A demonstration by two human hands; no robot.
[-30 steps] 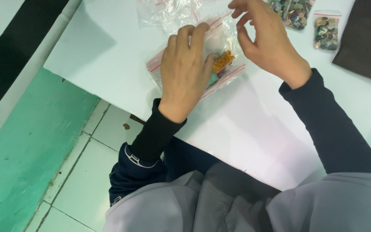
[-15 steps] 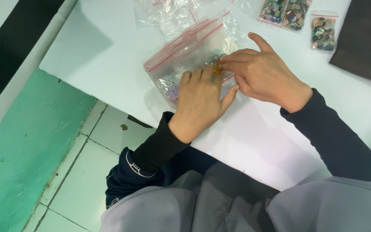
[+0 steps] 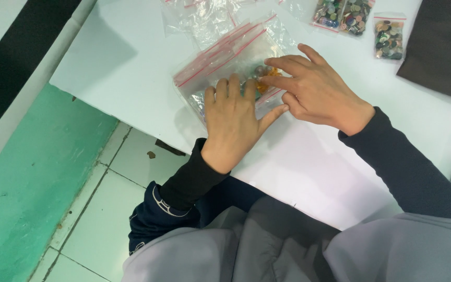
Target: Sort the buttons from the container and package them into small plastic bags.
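Step in hand, by my read: flattening a clear zip bag (image 3: 225,65) w/ red seal strips on the white table (image 3: 126,62), w/ small coloured beads (image 3: 263,73) inside it.

L hand (image 3: 234,122): palm down, fingers spread flat on the near part of the bag, pinning it to the table. Not gripping, just pressing.

R hand (image 3: 314,91): fingers extended, nearly straight, tips on the bag's right side right at the beads, orange ones showing btwn the two hands. Thumb tucked low, close to my L thumb. Nothing pinched that I can see.

Bag lies under both sets of fingers, seal end pointing away from me, slanted. It seems to sit on more empty bags (image 3: 204,18) of the same sort.

Next move prob needs: L keeps the bag pinned while R fingertips work on the beads.

Far edge: small filled bead packets (image 3: 387,39).
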